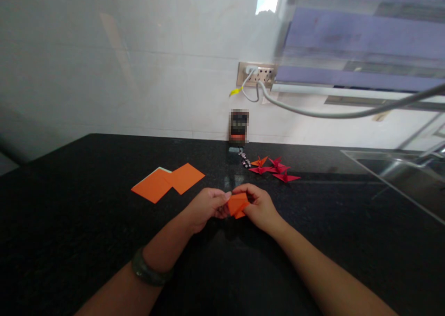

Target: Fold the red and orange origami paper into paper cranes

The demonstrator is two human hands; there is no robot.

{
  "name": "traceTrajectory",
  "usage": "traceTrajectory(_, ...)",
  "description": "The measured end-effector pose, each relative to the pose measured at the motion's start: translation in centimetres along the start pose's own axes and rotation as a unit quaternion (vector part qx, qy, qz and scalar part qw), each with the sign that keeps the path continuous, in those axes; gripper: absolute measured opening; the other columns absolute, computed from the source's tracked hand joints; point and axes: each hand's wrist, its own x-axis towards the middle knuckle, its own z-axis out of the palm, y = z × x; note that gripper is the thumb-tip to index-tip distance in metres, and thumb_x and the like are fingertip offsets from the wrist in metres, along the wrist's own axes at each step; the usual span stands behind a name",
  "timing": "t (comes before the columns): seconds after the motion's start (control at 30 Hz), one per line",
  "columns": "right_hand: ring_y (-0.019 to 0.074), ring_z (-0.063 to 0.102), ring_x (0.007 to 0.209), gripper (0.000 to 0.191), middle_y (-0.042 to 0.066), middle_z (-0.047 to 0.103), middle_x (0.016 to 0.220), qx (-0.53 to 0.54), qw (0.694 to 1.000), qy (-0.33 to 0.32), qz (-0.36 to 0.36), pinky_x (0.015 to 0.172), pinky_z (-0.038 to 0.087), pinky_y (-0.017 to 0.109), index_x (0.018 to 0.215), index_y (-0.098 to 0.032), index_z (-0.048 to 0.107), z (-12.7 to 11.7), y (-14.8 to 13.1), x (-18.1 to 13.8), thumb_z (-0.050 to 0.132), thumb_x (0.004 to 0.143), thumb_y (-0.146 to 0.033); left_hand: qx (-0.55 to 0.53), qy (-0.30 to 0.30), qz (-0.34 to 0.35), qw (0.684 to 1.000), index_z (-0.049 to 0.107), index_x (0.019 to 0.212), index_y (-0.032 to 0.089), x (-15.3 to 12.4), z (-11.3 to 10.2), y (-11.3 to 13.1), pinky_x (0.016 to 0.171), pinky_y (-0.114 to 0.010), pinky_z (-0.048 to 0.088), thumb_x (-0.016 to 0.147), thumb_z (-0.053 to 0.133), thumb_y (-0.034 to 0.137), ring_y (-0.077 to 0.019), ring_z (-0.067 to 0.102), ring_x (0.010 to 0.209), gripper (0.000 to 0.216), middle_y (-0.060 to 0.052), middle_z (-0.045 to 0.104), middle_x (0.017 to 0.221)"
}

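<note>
A partly folded piece of orange origami paper [238,204] is held between my two hands, just above the dark countertop. My left hand [208,207] pinches its left edge, with the thumb on top. On the other side, my right hand [259,208] grips the right edge, fingers curled behind it and thumb in front. Flaps and creases show on the paper, but its lower layers are partly hidden by my fingers. Beyond my right hand sit several folded paper cranes [278,168], mostly red, with one orange crane [260,161] among them.
Flat orange paper squares [153,185] lie to the left on the black countertop [86,205]. A phone-like, pixelated object [238,127] leans against the wall, a beaded strap [244,159] before it. A sink [399,177] is at right; a grey cable [313,114] hangs from the outlet [264,75].
</note>
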Motion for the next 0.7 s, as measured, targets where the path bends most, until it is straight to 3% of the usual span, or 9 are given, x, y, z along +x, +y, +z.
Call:
traceTrajectory(0.07,0.0117,0.055,0.059,0.022,0.0,0.059,0.069,0.067,0.996,0.025,0.052,0.053,0.045,0.022,0.085,-0.018,0.057,0.0,0.0,0.2,0.057,0.064,-0.016,0.007,0.023,0.037,0.999,0.055,0.059,0.012,0.2,0.0,0.0,0.049,-0.02,0.035,0.069,0.056,0.043,-0.0071,0.046,0.045,0.034,0.001,0.053,0.05)
traceTrajectory(0.17,0.0104,0.052,0.053,0.027,0.0,0.055,0.066,0.14,0.98,0.065,0.124,0.042,0.043,0.019,0.091,-0.017,0.055,-0.1,-0.2,0.6,0.052,0.073,-0.037,0.082,0.112,0.106,0.985,0.054,0.056,0.012,0.4,0.0,0.1,0.049,-0.021,0.035,0.072,0.052,0.042,-0.0082,0.046,0.047,0.034,0.001,0.052,0.05)
traceTrajectory(0.3,0.0095,0.051,0.048,0.048,0.003,0.056,0.068,0.226,0.954,-0.001,0.198,0.033,0.04,0.018,0.092,-0.015,0.055,-0.4,-0.6,0.5,0.04,0.076,-0.057,0.212,0.202,0.183,0.938,0.057,0.057,0.013,0.3,0.1,0.4,0.049,-0.022,0.034,0.075,0.049,0.038,-0.0107,0.048,0.05,0.032,0.001,0.052,0.05)
traceTrajectory(0.4,0.0078,0.05,0.047,0.039,0.002,0.058,0.069,0.198,0.96,-0.032,0.196,0.033,0.039,0.015,0.089,-0.016,0.055,-0.3,-0.8,0.3,0.058,0.069,-0.048,0.28,0.208,0.223,0.91,0.06,0.059,0.013,0.1,0.1,0.2,0.05,-0.022,0.035,0.077,0.046,0.037,-0.0119,0.049,0.053,0.032,0.0,0.054,0.052)
traceTrajectory(0.5,0.007,0.049,0.048,0.032,-0.001,0.057,0.066,0.154,0.973,-0.013,0.173,0.037,0.038,0.015,0.086,-0.016,0.054,-0.2,-0.8,0.3,0.068,0.063,-0.034,0.318,0.203,0.238,0.895,0.062,0.062,0.013,0.3,0.0,-0.2,0.052,-0.022,0.036,0.078,0.046,0.036,-0.0124,0.051,0.055,0.032,-0.001,0.057,0.055)
traceTrajectory(0.57,0.0076,0.05,0.052,0.029,-0.001,0.058,0.069,0.13,0.982,0.002,0.139,0.039,0.038,0.016,0.085,-0.016,0.054,-0.3,-0.7,0.4,0.067,0.063,-0.03,0.306,0.188,0.231,0.904,0.063,0.065,0.013,0.5,-0.1,-0.5,0.053,-0.022,0.038,0.076,0.048,0.035,-0.0128,0.053,0.057,0.029,-0.001,0.059,0.058)
traceTrajectory(0.7,0.0088,0.051,0.056,0.02,-0.001,0.058,0.071,0.088,0.993,-0.005,0.077,0.043,0.038,0.018,0.083,-0.017,0.056,-0.4,-0.7,0.5,0.063,0.066,-0.027,0.182,0.133,0.196,0.954,0.062,0.079,0.013,0.9,0.0,-0.7,0.053,-0.022,0.042,0.071,0.057,0.034,-0.0126,0.056,0.058,0.023,-0.002,0.063,0.065)
